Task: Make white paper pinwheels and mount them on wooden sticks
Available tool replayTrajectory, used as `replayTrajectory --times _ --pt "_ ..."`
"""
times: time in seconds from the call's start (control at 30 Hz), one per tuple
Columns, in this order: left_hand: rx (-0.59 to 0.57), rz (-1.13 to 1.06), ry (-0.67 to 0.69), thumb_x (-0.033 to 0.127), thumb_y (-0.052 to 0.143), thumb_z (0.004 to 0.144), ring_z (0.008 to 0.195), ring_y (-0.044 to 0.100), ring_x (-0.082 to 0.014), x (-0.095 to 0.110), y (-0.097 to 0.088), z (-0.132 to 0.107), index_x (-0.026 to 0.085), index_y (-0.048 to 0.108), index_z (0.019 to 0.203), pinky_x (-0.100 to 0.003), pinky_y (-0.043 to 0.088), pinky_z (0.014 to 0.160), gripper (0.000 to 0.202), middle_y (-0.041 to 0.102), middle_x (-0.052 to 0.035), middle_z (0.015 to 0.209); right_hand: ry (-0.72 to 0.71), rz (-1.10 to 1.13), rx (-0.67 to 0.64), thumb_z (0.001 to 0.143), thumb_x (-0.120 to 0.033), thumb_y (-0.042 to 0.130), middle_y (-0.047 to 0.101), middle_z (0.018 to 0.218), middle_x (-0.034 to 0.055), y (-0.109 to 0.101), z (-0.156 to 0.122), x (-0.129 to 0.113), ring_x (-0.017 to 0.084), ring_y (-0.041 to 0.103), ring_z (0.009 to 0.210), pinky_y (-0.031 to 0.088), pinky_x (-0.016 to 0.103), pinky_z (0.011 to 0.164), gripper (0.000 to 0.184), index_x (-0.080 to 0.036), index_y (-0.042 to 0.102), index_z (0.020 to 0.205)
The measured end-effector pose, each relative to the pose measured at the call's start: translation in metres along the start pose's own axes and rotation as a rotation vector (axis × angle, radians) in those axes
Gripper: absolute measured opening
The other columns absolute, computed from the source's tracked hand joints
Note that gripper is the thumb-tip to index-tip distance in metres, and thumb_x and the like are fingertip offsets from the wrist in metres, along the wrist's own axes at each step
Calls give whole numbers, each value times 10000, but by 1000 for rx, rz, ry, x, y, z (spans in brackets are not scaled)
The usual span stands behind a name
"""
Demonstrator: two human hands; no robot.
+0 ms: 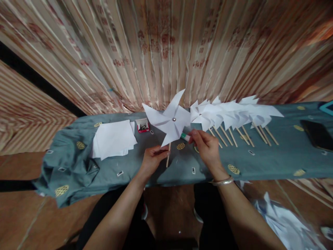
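Note:
A white paper pinwheel (pixel 170 122) with a silver pin at its centre stands over the cloth. My left hand (pixel 153 159) is closed around its thin wooden stick (pixel 168 156), just below the paper blades. At the pinwheel's lower right, my right hand (pixel 208 147) pinches a small green-and-white block (pixel 185 136) that looks like an eraser. Part of that block is behind the fingers. To the right, a row of finished-looking pinwheels (pixel 231 113) lies overlapping, sticks towards me. A small red box (pixel 143 125) of metal pins sits left of the held pinwheel.
Left of the box lies a stack of white paper sheets (pixel 113 139). A dark phone (pixel 317 133) rests at the right on the grey-green cloth (pixel 273 159). Behind the narrow table hangs a patterned curtain (pixel 166 52). More white paper shapes (pixel 283 222) are low on the right.

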State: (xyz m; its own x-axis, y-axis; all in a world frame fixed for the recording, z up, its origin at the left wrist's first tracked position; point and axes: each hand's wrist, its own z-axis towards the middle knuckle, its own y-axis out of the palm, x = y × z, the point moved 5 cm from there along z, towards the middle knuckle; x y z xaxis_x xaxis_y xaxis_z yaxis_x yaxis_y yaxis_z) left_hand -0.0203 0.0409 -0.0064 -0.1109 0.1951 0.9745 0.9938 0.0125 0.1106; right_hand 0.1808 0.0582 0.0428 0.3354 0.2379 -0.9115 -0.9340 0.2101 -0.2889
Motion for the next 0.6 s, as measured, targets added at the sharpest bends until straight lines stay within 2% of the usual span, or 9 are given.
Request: replayTrajectory --times 0.1,0.23,0.4,0.6 --pt "-28 0 -24 279 818 547 721 680 -183 -3 0 -1 194 789 719 -297 528 749 194 768 -25 756 23 26 139 864 -454 623 668 621 -12 -17 8 12 128 549 531 414 266 547 270 -209 715 798" --pt "-65 5 -45 298 825 543 713 673 -181 -6 3 -2 189 788 716 -298 522 741 208 764 -25 745 24 87 247 807 -406 690 735 804 26 -27 12 21 181 659 734 507 333 728 247 -213 732 955" --pt "-91 22 -50 312 832 549 704 664 -180 -8 4 -3 178 783 722 -302 512 734 224 752 -28 735 16 104 204 788 -381 704 746 902 32 -20 12 21 188 659 804 519 388 825 249 -235 756 982" --pt "-79 38 -23 264 803 578 694 657 -166 -5 2 -3 186 787 720 -288 509 735 164 752 -21 732 48 187 206 758 -360 729 745 832 27 -11 10 20 172 651 723 538 363 733 241 -226 763 956"
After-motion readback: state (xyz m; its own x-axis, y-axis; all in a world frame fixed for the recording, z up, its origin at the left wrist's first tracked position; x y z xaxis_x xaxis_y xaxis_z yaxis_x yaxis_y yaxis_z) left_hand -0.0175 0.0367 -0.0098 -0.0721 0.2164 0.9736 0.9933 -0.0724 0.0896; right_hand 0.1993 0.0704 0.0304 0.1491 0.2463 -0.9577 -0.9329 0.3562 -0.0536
